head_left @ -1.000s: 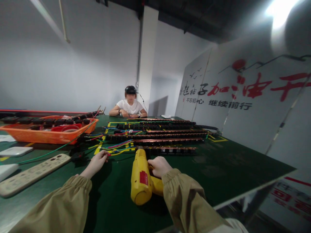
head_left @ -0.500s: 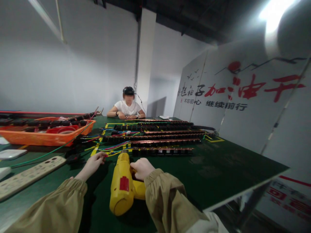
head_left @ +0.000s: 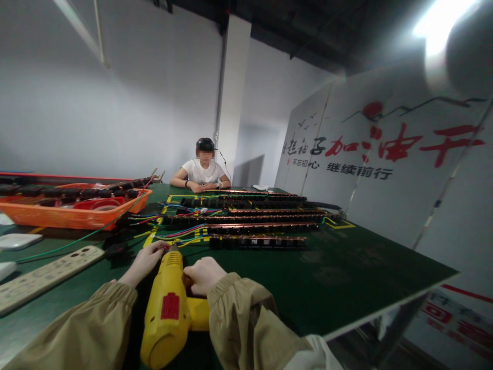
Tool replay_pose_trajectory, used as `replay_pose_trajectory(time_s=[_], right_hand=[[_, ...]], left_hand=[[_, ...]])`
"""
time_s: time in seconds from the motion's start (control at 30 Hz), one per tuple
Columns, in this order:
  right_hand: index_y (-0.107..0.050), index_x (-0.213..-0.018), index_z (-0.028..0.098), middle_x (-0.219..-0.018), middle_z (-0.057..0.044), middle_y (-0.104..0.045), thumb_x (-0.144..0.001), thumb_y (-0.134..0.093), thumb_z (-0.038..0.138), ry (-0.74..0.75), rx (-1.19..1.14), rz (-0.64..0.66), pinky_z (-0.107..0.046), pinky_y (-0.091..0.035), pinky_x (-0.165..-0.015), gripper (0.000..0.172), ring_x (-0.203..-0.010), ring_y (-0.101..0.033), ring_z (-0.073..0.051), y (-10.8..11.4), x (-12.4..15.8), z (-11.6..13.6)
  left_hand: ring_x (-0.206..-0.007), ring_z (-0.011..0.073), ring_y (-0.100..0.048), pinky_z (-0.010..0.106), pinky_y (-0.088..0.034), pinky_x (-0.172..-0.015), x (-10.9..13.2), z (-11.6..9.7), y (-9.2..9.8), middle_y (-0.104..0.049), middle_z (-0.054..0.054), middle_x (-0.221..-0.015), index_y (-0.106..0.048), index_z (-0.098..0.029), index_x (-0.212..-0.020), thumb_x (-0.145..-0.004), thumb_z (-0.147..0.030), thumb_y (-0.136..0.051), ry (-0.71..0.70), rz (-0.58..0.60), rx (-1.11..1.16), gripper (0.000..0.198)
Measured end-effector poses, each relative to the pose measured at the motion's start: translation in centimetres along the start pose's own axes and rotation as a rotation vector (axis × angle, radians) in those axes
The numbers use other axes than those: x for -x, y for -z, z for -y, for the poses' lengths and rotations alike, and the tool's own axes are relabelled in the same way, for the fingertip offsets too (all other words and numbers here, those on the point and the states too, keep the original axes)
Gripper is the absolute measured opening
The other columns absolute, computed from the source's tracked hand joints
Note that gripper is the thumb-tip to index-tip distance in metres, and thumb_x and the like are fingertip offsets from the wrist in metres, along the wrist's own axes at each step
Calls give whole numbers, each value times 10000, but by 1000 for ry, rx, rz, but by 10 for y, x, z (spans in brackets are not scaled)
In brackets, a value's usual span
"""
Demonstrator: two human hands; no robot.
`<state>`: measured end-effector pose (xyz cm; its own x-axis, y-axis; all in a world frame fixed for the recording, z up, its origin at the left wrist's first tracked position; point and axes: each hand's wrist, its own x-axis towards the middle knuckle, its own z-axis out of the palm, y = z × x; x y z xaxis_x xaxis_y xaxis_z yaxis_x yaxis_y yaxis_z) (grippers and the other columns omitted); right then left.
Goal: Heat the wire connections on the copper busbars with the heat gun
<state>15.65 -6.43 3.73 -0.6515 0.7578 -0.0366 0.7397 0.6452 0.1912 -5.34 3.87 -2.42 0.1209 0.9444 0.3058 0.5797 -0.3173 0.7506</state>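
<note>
A yellow heat gun [head_left: 165,313] with a red vent panel is gripped in my right hand [head_left: 202,275], its nozzle [head_left: 174,249] pointing away from me. My left hand [head_left: 146,261] is closed in a pinch on a wire [head_left: 168,246] with a small red piece showing at the fingertips. The nozzle is close beside those fingertips; whether it touches the wire cannot be seen. Just beyond lie several coloured wires [head_left: 188,235] that run to the nearest black strip with a copper-coloured bar [head_left: 258,241].
More strips [head_left: 246,218] lie across the green table [head_left: 346,272]. An orange basket [head_left: 77,218] of parts stands at left, with a long beige power strip [head_left: 50,277] nearer me. A thin green wire [head_left: 69,248] crosses there. A person [head_left: 204,172] sits at the far edge.
My right hand has moved the heat gun left, bringing its nozzle up to my left fingertips. My left hand stays nearly in place, still pinching the wire.
</note>
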Motion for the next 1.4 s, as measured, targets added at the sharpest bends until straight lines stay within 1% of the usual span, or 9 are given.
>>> replay_pose_trajectory(time_s=[0.1,0.27,0.37,0.5,0.73,1.1,1.23,1.4], right_hand=[[-580,-935,147,-844,-21,-612,-836,-547,386,4,3,-6,-315,-478,-701,260,-774,-585,-143,0,-1,1],[-581,-936,154,-820,-15,-612,-840,-531,379,0,16,-11,-325,-470,-712,250,-762,-586,-147,0,1,0],[-575,-957,153,-837,-15,-608,-855,-516,394,3,28,-10,-341,-463,-745,268,-776,-581,-146,-1,1,0],[-565,-994,147,-869,-21,-598,-866,-513,431,10,40,9,-353,-463,-766,315,-794,-574,-145,-4,-1,-2],[-555,-1035,145,-926,-32,-591,-879,-509,416,27,42,30,-361,-472,-779,316,-833,-574,-149,-7,-3,-4],[-560,-1013,143,-858,-18,-601,-878,-502,428,32,54,2,-359,-464,-779,321,-786,-581,-142,0,2,-1],[-564,-1005,144,-861,-17,-601,-873,-517,415,12,49,1,-369,-464,-794,305,-799,-581,-145,-4,10,-8],[-570,-987,139,-882,-22,-601,-877,-518,408,-64,46,4,-362,-474,-783,296,-810,-583,-143,-9,28,-29]], left_hand=[[-910,232,-603,322,-452,-824,-1,2,0,-676,51,-910,-652,-190,-858,-668,-409,-410,-18,-11,-7,377],[-925,237,-607,329,-450,-855,-2,4,-1,-678,57,-915,-641,-187,-844,-658,-427,-421,-15,-23,12,374],[-918,241,-608,333,-454,-856,-3,4,-1,-679,60,-897,-639,-184,-845,-651,-444,-421,-7,-26,20,390],[-893,239,-613,328,-463,-844,-2,3,1,-677,68,-892,-644,-173,-855,-648,-470,-426,-21,0,23,422],[-897,244,-613,338,-468,-837,-1,4,1,-674,76,-913,-638,-165,-878,-652,-466,-421,-16,1,23,434],[-878,232,-611,319,-469,-807,-1,-1,3,-671,57,-868,-644,-173,-843,-623,-499,-467,-9,-13,90,431],[-789,210,-611,326,-481,-754,-2,5,0,-659,55,-850,-636,-161,-890,-634,-483,-467,15,16,113,445],[-682,180,-600,320,-497,-689,-2,8,-2,-619,53,-797,-617,-141,-905,-612,-516,-483,58,32,211,494]])
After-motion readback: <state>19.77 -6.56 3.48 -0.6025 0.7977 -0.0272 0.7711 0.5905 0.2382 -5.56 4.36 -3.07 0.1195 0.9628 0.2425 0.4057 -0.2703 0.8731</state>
